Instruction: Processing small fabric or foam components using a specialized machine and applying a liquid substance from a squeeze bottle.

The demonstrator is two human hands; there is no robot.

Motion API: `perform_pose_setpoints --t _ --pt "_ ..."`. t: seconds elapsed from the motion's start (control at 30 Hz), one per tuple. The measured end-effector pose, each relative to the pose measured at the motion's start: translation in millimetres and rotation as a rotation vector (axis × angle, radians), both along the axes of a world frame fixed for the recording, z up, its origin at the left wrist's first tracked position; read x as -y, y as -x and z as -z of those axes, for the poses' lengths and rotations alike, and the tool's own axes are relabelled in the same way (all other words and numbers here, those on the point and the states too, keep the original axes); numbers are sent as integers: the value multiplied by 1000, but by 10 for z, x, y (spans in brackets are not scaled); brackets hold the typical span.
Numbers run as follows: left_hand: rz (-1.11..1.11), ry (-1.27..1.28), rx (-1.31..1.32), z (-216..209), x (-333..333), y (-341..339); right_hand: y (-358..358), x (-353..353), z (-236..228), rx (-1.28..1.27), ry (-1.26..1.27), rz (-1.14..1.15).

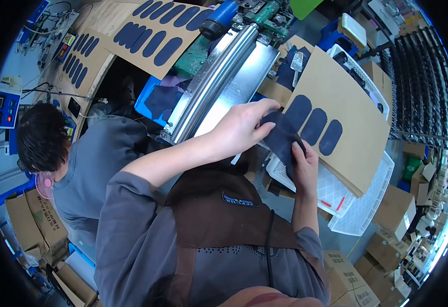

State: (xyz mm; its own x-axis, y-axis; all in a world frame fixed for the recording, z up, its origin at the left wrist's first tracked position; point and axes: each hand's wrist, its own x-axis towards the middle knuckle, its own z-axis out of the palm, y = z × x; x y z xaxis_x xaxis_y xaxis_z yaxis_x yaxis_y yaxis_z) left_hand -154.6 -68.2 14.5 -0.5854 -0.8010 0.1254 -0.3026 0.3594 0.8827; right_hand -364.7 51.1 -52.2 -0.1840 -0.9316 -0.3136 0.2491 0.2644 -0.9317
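Note:
A dark navy piece of sheet material (280,137) stretches between my two hands, in front of my apron. My left hand (242,128) pinches its upper left part between thumb and fingers. Lower and to the right, my right hand (305,162) grips the other end, thumb on top. Just beyond it lies a stack of tan cardboard sheets (357,102). Near the stack's left edge, a row of dark oval pieces with scalloped edges rests on it, among them a middle oval (314,127). The held piece covers part of the nearest oval.
A machine with a long steel roller (219,82) stands left of the stack. Behind it, a cardboard sheet (183,43) carries several dark ovals. White plastic trays (367,197) sit under the stack. At left a co-worker (98,158) sits close to my elbow. Cartons (347,279) stand lower right.

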Motion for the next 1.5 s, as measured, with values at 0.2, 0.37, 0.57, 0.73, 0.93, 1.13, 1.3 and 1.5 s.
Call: perform_pose_setpoints --t 0.2,0.37,0.57,0.73,0.93,1.13,1.3,1.5 --pt "7 19 36 34 401 -201 -326 497 -309 -50 12 163" --pt "-162 66 -34 62 839 -514 -468 867 -235 -111 -10 224" --pt "-307 -39 5 190 1193 -860 -646 1321 -170 -241 -48 143" --pt "-255 -29 61 430 1311 -875 -797 1583 -194 -454 -32 13" --pt "-264 -53 130 473 1393 -864 -934 1794 -239 -542 18 -113" --pt "-295 -69 166 474 1442 -884 -925 1649 -349 -423 66 -55" --pt "-379 60 138 252 1370 -966 -902 1300 -337 -316 167 -33" --pt "-272 446 50 -370 790 -786 -834 913 -242 175 152 -250"
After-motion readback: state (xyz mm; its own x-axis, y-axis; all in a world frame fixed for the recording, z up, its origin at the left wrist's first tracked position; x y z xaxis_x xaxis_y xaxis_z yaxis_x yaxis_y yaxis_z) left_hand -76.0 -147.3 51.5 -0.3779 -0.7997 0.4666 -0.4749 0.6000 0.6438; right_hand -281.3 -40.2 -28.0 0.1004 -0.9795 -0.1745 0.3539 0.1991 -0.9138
